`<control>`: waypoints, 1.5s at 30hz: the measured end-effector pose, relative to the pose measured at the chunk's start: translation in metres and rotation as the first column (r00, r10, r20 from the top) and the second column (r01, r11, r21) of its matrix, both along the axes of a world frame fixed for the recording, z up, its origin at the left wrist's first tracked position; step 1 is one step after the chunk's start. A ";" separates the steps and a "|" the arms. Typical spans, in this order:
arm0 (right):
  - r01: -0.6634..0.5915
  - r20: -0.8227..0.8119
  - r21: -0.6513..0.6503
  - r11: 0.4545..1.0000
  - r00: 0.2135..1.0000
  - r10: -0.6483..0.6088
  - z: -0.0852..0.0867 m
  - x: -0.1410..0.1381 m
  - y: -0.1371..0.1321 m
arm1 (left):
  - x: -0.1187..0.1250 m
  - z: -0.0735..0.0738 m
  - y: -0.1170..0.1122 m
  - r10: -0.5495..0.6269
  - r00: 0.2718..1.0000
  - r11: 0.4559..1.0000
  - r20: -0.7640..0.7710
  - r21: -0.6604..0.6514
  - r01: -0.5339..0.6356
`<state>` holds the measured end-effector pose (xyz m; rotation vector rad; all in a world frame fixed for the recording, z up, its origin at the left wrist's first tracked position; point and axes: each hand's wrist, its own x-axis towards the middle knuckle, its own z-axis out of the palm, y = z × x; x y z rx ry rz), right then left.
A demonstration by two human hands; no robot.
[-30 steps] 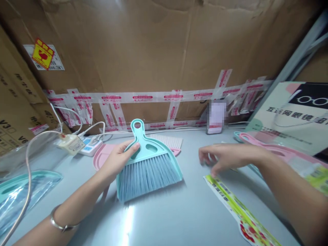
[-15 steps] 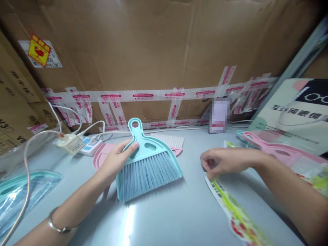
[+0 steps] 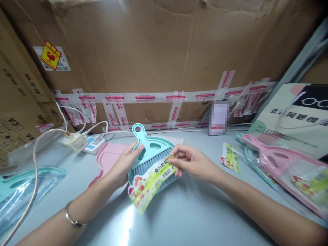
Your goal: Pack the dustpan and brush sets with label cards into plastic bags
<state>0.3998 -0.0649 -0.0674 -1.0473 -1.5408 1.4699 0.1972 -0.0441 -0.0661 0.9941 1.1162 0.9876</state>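
Observation:
My left hand is closed round the turquoise brush and dustpan set, thumb on its front near the handle. The set is tilted with its looped handle up, and its blue bristles face me. Between the thumb and fingers of my right hand is one end of a printed card label, yellow-green with red pictures and a barcode. The label lies across the front of the bristles and hides much of them. Behind my left hand a pink dustpan rests on the table, partly covered.
Bagged pink dustpan sets lie at the right beside another printed card. A bagged turquoise set lies at the left, under a cable. A power strip and a phone stand before the large cardboard box.
My right hand has lifted the card label off the table at the right and brought it left, against the bristles. My left hand still holds the turquoise set, nearly in place.

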 end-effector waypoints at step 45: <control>0.216 -0.519 -0.449 0.867 0.726 -0.450 -0.017 -0.026 -0.016 | -0.015 0.036 -0.016 -0.081 0.890 0.891 -0.448 0.368 0.267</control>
